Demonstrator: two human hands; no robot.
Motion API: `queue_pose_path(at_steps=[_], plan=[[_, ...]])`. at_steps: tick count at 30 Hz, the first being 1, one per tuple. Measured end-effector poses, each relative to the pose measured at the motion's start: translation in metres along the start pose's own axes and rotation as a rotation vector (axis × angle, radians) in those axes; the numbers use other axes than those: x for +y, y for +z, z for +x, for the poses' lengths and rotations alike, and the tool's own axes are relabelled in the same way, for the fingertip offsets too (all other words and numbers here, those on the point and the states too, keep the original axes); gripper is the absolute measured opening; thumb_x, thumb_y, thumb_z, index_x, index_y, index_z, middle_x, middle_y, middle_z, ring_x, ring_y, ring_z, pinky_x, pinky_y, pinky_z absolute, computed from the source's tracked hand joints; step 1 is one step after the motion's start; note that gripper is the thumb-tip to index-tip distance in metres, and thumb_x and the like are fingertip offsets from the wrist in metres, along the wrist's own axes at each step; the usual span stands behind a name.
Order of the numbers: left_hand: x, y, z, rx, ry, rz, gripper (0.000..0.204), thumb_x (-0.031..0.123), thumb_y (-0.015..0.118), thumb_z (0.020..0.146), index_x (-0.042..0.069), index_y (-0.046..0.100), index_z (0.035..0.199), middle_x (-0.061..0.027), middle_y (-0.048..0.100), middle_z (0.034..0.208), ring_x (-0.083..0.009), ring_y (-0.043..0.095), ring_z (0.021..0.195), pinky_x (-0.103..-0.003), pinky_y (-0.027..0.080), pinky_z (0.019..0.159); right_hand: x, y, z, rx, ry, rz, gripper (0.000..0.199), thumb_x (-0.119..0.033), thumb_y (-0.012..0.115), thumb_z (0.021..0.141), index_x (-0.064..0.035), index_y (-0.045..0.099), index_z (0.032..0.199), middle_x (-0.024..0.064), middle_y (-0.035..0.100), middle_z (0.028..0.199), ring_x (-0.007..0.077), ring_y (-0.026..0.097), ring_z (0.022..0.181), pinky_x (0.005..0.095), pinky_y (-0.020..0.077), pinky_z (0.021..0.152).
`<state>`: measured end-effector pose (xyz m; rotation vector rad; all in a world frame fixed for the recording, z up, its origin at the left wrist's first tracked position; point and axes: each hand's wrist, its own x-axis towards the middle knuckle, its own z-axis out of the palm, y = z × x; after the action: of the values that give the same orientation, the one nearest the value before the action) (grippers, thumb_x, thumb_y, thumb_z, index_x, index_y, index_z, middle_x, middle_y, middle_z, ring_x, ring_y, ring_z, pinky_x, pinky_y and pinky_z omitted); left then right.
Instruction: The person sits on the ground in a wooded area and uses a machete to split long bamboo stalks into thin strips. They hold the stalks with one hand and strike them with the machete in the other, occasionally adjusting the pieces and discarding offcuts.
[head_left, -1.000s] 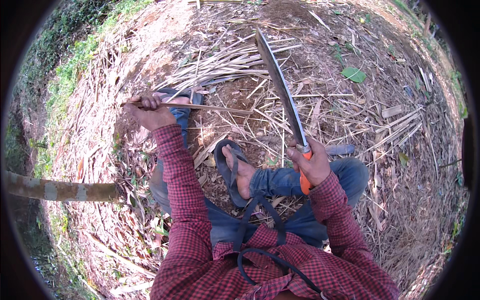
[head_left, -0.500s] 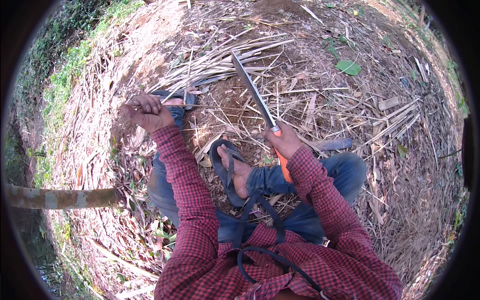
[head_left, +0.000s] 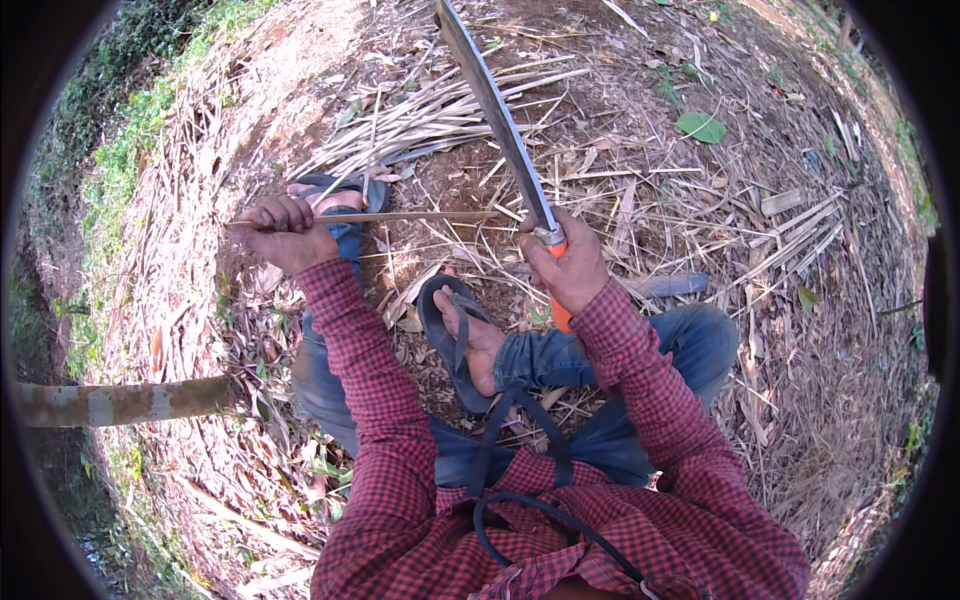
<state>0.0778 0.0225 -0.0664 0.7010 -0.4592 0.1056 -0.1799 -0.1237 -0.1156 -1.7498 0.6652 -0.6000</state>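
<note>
My left hand [head_left: 286, 234] is closed around one end of a thin bamboo strip [head_left: 415, 216], which stretches level to the right above the ground. In my right hand [head_left: 570, 262] is the orange handle of a machete [head_left: 503, 125]. Its long blade points up and away, leaning a little left. The strip's free end comes close to the blade near the handle; whether they touch I cannot tell. Beyond my hands lies a loose pile of cut pale strips [head_left: 420, 125] on the ground.
I sit with my sandalled feet [head_left: 465, 345] in front of me. A flat piece of grey wood [head_left: 668, 286] lies by my right knee. More strips [head_left: 785, 245] are scattered at the right among dry leaves. A mottled trunk or pole [head_left: 125, 401] juts in from the left.
The machete has risen closer to my head, its tip further away and slightly left. My left hand has shifted a little left and lower, and the strip has turned broader side up.
</note>
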Motion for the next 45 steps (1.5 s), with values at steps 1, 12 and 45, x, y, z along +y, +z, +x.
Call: queue_pose_path(at_steps=[1,12,45], plan=[[0.001,0.006,-0.001,0.02,0.007,-0.001,0.05,0.059,0.036,0.087,0.016,0.036,0.062,0.0035,0.024,0.048,-0.0083,0.019,0.039,-0.023,0.017,0.035,-0.015,-0.001,-0.001,0.012,0.004,-0.028,0.032,-0.027,0.061,0.074,0.0008,0.058,0.089,0.0136,0.062,0.074,0.025,0.063,0.068,0.0331,0.0484,0.063],[-0.024,0.056,-0.016,0.03,0.048,0.152,0.051,0.056,0.042,0.087,0.012,0.035,0.064,0.0004,0.032,0.048,-0.0083,0.028,0.037,-0.023,0.019,0.032,0.102,0.033,0.019,-0.443,0.495,-0.382,0.037,-0.03,0.063,0.068,0.003,0.06,0.083,0.0183,0.063,0.077,0.0269,0.063,0.069,0.0356,0.0494,0.066],[-0.09,0.022,0.024,0.195,0.067,0.201,0.051,0.055,0.044,0.087,0.01,0.038,0.064,0.0015,0.033,0.047,-0.0073,0.031,0.037,-0.023,0.022,0.031,0.096,0.019,0.012,-0.225,0.443,-0.003,0.028,-0.024,0.062,0.081,0.0015,0.051,0.082,0.0054,0.05,0.053,0.0146,0.051,0.04,0.0297,0.0421,0.038]])
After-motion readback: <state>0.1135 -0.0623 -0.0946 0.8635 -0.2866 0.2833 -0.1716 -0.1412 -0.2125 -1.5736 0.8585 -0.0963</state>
